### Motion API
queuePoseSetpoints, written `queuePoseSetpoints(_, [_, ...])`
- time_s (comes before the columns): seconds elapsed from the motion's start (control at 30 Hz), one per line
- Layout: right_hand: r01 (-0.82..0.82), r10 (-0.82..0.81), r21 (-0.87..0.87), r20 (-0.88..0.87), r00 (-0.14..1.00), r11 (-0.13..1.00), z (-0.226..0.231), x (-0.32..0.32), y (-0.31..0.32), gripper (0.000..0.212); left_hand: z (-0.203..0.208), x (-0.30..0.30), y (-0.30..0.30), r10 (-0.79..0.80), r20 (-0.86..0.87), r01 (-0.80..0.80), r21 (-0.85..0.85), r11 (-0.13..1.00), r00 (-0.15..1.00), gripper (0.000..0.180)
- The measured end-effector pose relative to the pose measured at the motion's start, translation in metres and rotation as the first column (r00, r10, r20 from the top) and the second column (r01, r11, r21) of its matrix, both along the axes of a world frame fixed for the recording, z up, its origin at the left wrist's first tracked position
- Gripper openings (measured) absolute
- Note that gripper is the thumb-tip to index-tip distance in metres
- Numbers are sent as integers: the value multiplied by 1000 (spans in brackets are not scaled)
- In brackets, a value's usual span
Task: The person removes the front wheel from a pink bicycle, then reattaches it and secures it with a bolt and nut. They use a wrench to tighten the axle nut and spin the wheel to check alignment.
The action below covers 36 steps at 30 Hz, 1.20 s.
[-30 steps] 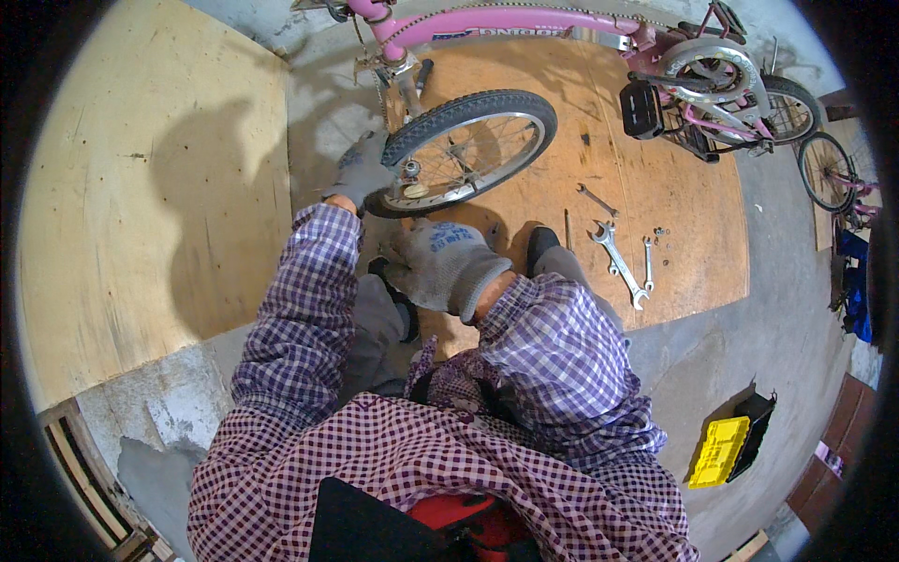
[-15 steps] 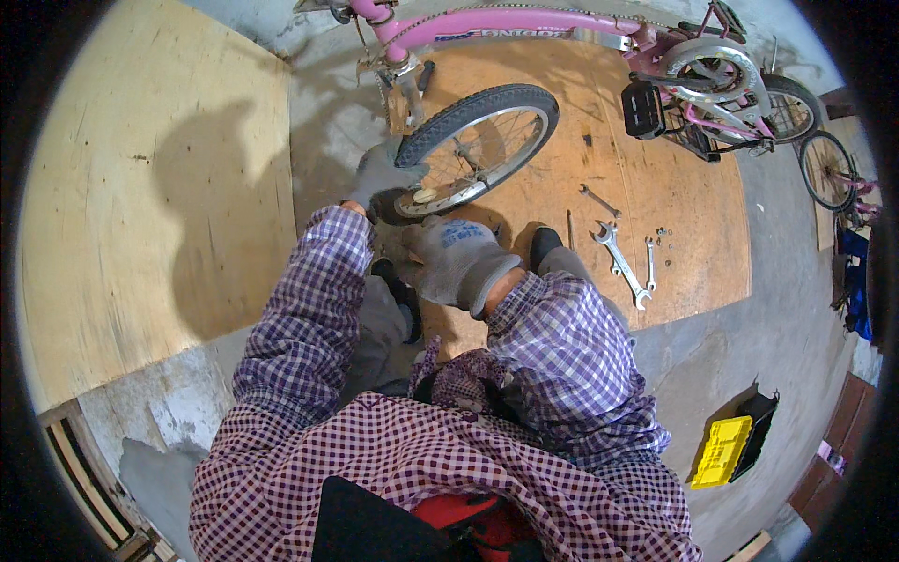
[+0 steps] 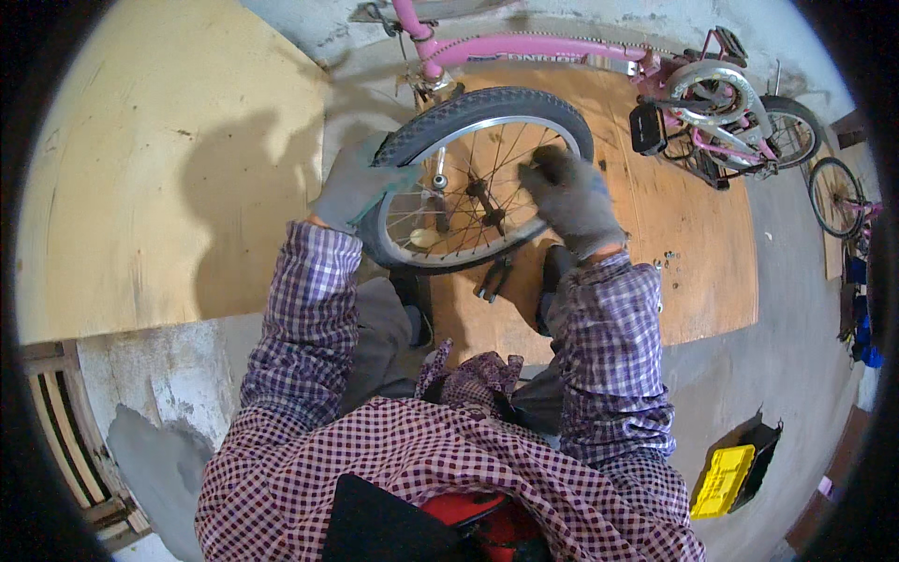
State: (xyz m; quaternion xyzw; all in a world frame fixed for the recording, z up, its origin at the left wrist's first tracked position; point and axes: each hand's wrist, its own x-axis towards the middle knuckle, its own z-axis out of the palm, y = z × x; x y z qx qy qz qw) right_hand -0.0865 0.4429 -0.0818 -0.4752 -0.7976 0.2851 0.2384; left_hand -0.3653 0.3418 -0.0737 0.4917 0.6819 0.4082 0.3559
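A bicycle wheel (image 3: 476,267) with a black knobbly tyre and silver rim is tilted up in front of me, its spokes and dark hub showing. My left hand (image 3: 361,183), in a grey glove, is closed round the tyre's left side. Across the wheel's right side, my gloved right hand (image 3: 576,201) has curled fingers at the rim and spokes; they are slightly blurred, with dark fingertips. Just beyond the wheel is the front end of a pink bicycle frame (image 3: 538,47). Through the spokes I see a silver metal part (image 3: 440,173), partly hidden.
Under the wheel lies a wooden board (image 3: 702,300) with several small nuts (image 3: 668,255). A black forked part (image 3: 493,278) rests near my feet. The crank and pedal (image 3: 648,129) stand at the far right. A yellow and black box (image 3: 723,480) is on the floor at right.
The wheel has come up and right, turning its face more toward me. My right hand has moved from low beside the wheel to its right side. My right forearm now covers the wrenches.
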Motion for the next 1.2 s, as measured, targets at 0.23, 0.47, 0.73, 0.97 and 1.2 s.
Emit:
queuePoseSetpoints(0.23, [391, -400, -161, -626, 670, 906, 30, 68, -108, 52, 99, 0, -239, 24, 372, -129, 260, 957, 928, 38])
queuePoseSetpoints(0.47, [278, -650, -612, -548, 526, 741, 41, 68, -145, 72, 163, 1, -308, 125, 432, -282, 321, 904, 893, 35])
queuePoseSetpoints(0.73, [-357, -347, -410, -909, 230, 839, 79, 133, -285, 68, 232, 82, -454, 0, 460, -268, 519, 812, 888, 38])
queuePoseSetpoints(0.97, [-342, -302, -356, -932, 202, 870, 66, 139, -281, 62, 239, 63, -426, 142, 17, -128, 543, 830, 990, 50])
queuePoseSetpoints(1.2, [-248, -340, -370, -928, 154, 895, 29, 139, -245, 52, 202, 56, -373, 330, -186, -206, 484, 851, 926, 53])
